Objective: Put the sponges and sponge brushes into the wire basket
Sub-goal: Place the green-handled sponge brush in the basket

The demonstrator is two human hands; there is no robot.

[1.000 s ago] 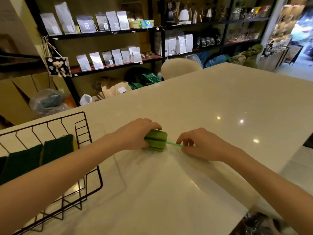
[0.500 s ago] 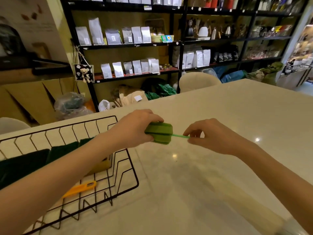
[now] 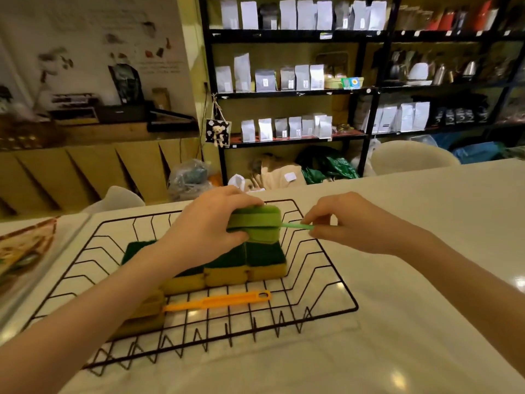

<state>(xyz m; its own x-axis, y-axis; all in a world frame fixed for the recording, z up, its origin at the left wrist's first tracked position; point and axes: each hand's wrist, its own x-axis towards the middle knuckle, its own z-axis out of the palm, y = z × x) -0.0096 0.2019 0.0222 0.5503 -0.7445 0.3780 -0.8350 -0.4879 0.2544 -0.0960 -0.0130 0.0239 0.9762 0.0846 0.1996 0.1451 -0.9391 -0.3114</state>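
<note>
1. Left hand over the far half of the wire basket, fingers clamped around the green sponge head of a sponge brush, thumb low on the near face, other fingers curled over the top.
2. Right hand just to the right, fingers pinched together on the thin green handle sticking out sideways from the sponge head.
3. Green brush held level in the air, above the row of sponges, head over the basket and handle end reaching to about the right rim.
4. Inside the basket: a row of yellow sponges with dark green scouring tops, side by side, partly hidden behind the left forearm.
5. Nearer the front of the basket: an orange-handled sponge brush lying flat on the wires, handle pointing right, its yellow sponge head mostly covered by the left forearm.
6. Basket of black wire, shallow, with zigzag sides, resting on the white surface; light spots reflected at the right edge.
7. At the far left of the surface, a blurred printed sheet or tray; contents not readable.
8. Beyond the surface: black shelving with rows of pale pouches, kettles further right, pale chair backs close to the surface's far edge.
</note>
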